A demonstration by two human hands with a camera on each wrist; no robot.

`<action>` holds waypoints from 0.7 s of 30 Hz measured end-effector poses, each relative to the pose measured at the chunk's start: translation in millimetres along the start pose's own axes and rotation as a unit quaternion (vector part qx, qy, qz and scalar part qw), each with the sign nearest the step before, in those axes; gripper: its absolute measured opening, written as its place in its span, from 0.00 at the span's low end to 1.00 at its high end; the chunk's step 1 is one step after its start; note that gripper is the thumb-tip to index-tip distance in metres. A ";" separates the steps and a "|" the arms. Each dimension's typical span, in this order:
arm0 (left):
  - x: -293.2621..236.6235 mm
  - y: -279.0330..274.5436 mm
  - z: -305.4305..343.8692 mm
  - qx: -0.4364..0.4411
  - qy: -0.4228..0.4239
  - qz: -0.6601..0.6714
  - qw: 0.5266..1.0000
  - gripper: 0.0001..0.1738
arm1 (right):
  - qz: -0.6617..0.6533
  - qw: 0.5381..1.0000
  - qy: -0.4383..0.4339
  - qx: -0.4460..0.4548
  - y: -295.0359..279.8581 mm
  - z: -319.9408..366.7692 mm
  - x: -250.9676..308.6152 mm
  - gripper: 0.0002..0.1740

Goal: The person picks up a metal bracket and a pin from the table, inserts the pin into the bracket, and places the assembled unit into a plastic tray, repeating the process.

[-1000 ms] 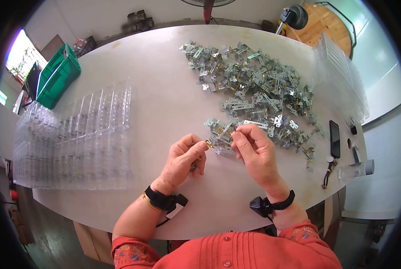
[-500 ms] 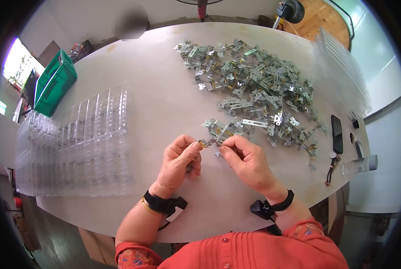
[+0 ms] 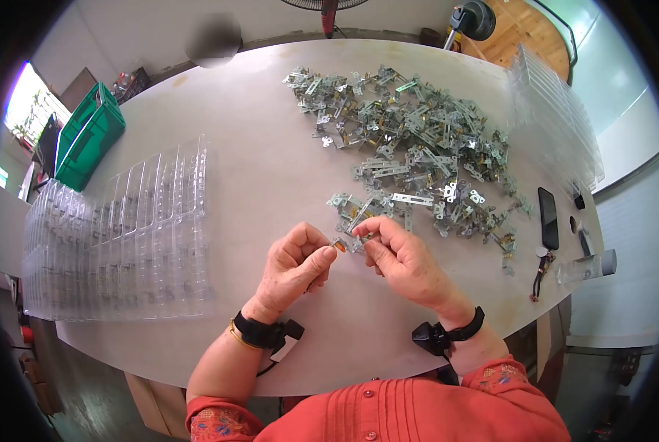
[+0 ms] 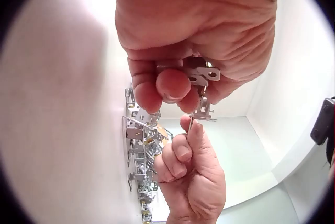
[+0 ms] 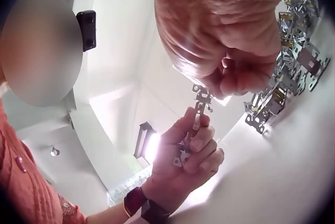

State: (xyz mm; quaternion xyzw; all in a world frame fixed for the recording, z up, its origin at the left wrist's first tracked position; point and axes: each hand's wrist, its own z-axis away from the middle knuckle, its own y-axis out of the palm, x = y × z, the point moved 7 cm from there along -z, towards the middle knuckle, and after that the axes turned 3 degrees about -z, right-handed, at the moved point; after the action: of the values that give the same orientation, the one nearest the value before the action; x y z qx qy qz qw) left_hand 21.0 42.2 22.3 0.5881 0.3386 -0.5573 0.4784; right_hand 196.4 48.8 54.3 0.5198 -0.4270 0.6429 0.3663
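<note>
Low over the table, both hands meet at a small metal bracket (image 5: 199,110). My left hand (image 3: 289,261) pinches one end of it between thumb and forefinger, and an orange-brass bit shows there in the head view. More metal brackets (image 4: 208,73) are tucked under that hand's curled fingers. From the other side, my right hand (image 3: 410,265) has thumb and forefinger closed together at the bracket's free end. In the left wrist view a thin metal strip (image 4: 191,127) stands between those right fingertips. A large pile of similar metal brackets (image 3: 418,121) lies just beyond the hands.
Stacked clear plastic trays (image 3: 134,243) stand on the left, with more clear trays (image 3: 554,121) at the back right. A green crate (image 3: 90,140) sits at the far left edge. Near the right edge lie a phone (image 3: 548,219) and a clear bottle (image 3: 587,268).
My right hand has come left from beside the pile to meet the left hand. The pieces, apart one second ago, are now together at the fingertips.
</note>
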 end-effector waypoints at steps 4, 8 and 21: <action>3.3 5.7 0.2 0.019 -0.019 -0.010 1.000 0.12 | -0.081 0.994 0.045 0.061 5.5 -0.1 -8.6 0.12; 3.7 8.6 -0.2 0.035 -0.022 -0.013 0.999 0.12 | -0.144 0.980 0.089 0.104 1.3 -0.5 -11.4 0.12; 10.0 19.4 3.4 0.099 -0.089 0.010 0.991 0.16 | 0.011 0.997 -0.068 -0.020 -7.9 0.6 -0.7 0.02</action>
State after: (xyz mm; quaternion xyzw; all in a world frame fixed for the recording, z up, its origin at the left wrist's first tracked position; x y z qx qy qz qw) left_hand 39.4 31.6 16.4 0.5839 0.2320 -0.6337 0.4513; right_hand 204.0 51.1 55.0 0.5499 -0.4698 0.6013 0.3395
